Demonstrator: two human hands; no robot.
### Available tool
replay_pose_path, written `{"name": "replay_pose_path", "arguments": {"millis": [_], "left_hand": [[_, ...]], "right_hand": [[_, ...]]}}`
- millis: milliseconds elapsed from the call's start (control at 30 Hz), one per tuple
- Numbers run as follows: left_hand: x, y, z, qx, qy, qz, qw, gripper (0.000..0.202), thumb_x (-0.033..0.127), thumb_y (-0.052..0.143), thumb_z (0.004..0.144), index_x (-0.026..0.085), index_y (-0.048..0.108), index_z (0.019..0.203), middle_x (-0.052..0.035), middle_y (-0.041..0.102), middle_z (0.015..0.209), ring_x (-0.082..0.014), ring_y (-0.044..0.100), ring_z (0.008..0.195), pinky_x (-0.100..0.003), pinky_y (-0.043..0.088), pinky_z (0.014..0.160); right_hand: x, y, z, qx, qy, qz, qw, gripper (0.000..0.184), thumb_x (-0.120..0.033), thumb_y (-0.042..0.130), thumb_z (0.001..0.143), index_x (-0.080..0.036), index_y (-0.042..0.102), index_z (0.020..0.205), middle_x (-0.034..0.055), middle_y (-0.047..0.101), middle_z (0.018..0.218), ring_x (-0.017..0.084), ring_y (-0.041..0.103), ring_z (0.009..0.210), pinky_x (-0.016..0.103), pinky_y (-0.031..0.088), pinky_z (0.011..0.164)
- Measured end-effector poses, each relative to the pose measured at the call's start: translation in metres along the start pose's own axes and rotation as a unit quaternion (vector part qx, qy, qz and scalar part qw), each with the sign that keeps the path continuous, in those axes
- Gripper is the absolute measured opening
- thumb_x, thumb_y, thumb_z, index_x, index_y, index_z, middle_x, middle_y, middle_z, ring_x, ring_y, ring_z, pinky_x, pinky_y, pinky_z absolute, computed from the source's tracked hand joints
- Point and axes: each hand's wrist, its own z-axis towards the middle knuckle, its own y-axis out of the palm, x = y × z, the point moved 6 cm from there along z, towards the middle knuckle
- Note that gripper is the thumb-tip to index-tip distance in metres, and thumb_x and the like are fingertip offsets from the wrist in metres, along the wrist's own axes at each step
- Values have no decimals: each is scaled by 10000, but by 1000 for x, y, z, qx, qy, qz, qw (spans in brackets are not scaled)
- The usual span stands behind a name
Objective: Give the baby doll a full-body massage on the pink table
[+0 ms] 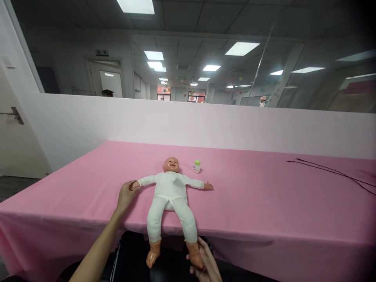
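While your left hand (127,196) wraps around one small hand of the doll (170,187), at the end of its outstretched arm on your left, your right hand (210,263) cups the foot nearer to you on the right, its fingers curled around the ankle and sole. Some of that grip is hidden behind the foot, so how firmly it presses you cannot tell.

The doll lies on its back on the tabletop (264,196), close to the front edge, head away from you and both arms spread wide. It wears a white suit, with a greyish patch on the chest. Its legs reach over the edge, so that both bare feet are above your dark-clothed lap (132,250).

Just beside the doll's head, to the right, a small bottle (196,167) with a green cap stands upright. Well apart from it, at the far right, thin dark cords (331,171) lie across the pink cloth (88,184), which covers the tabletop and hangs down in front.

Behind, a white wall (205,123) carries a wide glass pane (182,51) showing lit ceiling panels and the top of a person's head (107,93). At your far left is a pale door (17,149) with a metal handle (17,115).
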Motion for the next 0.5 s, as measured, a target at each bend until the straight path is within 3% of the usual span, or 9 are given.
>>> {"name": "replay_pose_path", "arguments": {"millis": [100, 167, 233, 333, 400, 500], "left_hand": [[-4, 12, 2, 41, -65, -136, 988, 524, 457, 897, 625, 158, 723, 1019, -79, 733, 931, -217, 662, 802, -300, 504, 690], [-6, 25, 4, 87, -107, -209, 968, 537, 528, 923, 585, 161, 675, 888, -28, 671, 823, -162, 602, 716, -277, 478, 644], [-1, 40, 8, 110, -120, -242, 957, 535, 575, 916, 582, 173, 613, 763, 16, 595, 732, -133, 550, 680, -271, 463, 639], [19, 60, 16, 128, -96, -245, 956, 492, 565, 890, 643, 166, 653, 805, 6, 623, 770, -152, 587, 756, -289, 488, 719], [39, 75, 20, 96, -42, -218, 970, 452, 536, 861, 705, 149, 718, 890, -32, 689, 842, -179, 627, 813, -309, 500, 773], [64, 106, 17, -22, 53, -111, 992, 403, 525, 800, 776, 134, 770, 869, -80, 743, 844, -208, 661, 799, -318, 495, 756]], "right_hand": [[-35, -2, -8, 26, -124, -54, 990, 625, -652, 828, 795, -363, 676, 1328, 106, 565, 1524, 259, 690, 899, 334, 549, 604], [-55, 7, -7, 13, -186, -93, 978, 600, -654, 843, 776, -322, 714, 1259, 142, 556, 1537, 267, 686, 863, 369, 571, 627], [-74, 22, 1, -7, -216, -108, 970, 566, -655, 853, 766, -283, 729, 1175, 174, 591, 1496, 253, 694, 800, 388, 590, 650], [-102, 50, 21, -23, -223, -77, 972, 529, -673, 789, 834, -290, 681, 1182, 160, 602, 1486, 231, 729, 780, 381, 616, 655], [-119, 75, 40, -57, -221, -75, 971, 513, -664, 770, 860, -279, 666, 1183, 147, 612, 1470, 221, 749, 763, 385, 639, 650], [-127, 115, 80, -118, -192, -150, 963, 542, -597, 846, 811, -202, 699, 1152, 147, 687, 1326, 216, 761, 705, 401, 670, 661]]}}
